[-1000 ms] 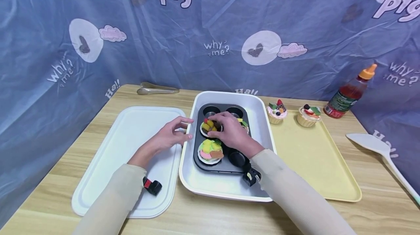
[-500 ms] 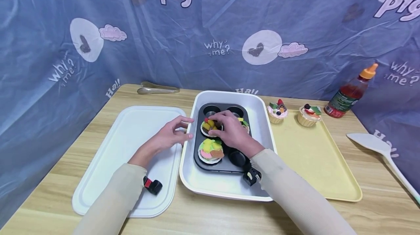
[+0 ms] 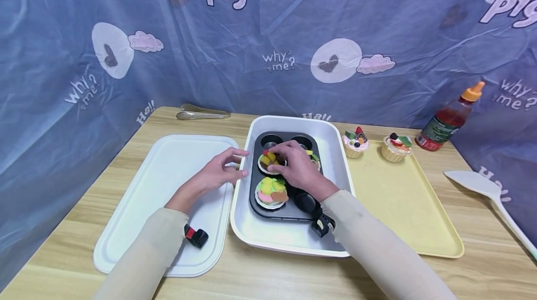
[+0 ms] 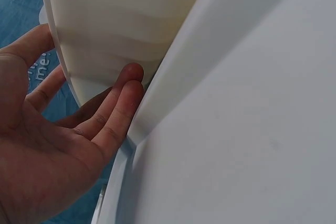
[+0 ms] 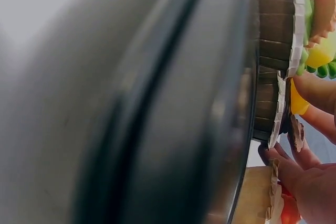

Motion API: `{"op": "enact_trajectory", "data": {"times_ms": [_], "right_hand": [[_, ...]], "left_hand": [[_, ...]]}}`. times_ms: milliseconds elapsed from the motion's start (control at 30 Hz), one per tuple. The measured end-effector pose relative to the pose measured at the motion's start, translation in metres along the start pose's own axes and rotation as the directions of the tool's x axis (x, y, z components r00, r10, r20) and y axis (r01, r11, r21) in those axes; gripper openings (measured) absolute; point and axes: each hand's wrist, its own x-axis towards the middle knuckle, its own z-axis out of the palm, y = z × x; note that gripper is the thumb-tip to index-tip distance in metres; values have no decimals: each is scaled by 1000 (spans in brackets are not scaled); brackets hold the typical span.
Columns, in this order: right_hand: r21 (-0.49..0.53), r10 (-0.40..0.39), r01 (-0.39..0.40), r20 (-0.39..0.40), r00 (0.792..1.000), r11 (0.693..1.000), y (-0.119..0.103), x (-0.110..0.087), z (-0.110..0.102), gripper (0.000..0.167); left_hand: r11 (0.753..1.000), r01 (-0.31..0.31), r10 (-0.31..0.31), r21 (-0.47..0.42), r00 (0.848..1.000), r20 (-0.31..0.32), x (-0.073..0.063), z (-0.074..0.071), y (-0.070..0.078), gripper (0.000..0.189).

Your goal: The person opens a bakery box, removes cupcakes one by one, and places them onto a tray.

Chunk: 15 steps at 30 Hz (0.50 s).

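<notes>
A white tub (image 3: 289,246) holds a dark muffin tin (image 3: 268,216). My right hand (image 3: 299,165) pinches a cupcake (image 3: 268,162) topped with yellow pieces in the tin's middle left cup; the right wrist view shows the cupcake's pleated side (image 5: 265,106) in the tin. Nearer me sits a cupcake (image 3: 270,193) with yellow, green and pink topping. Another cupcake (image 3: 313,158), right of the right hand, is partly hidden by it. My left hand (image 3: 220,167) touches the tub's left rim with relaxed fingers; in the left wrist view some fingertips lie along its outer wall (image 4: 121,19).
A white tray (image 3: 189,151) lies on the left under the left forearm. Two cupcakes stand by the back edge of the yellow tray (image 3: 398,202) on the right. A sauce bottle (image 3: 444,123), metal tongs (image 3: 203,112) and a white long-handled spoon (image 3: 474,183) lie or stand around.
</notes>
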Motion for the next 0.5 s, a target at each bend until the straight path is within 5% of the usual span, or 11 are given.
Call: {"op": "enact_trajectory", "data": {"times_ms": [500], "right_hand": [[27,10,-10,-6,1000,1000,3,1,2,38]], "left_hand": [[1000,-3,3,-3,1000,2,1,0,0,56]]}}
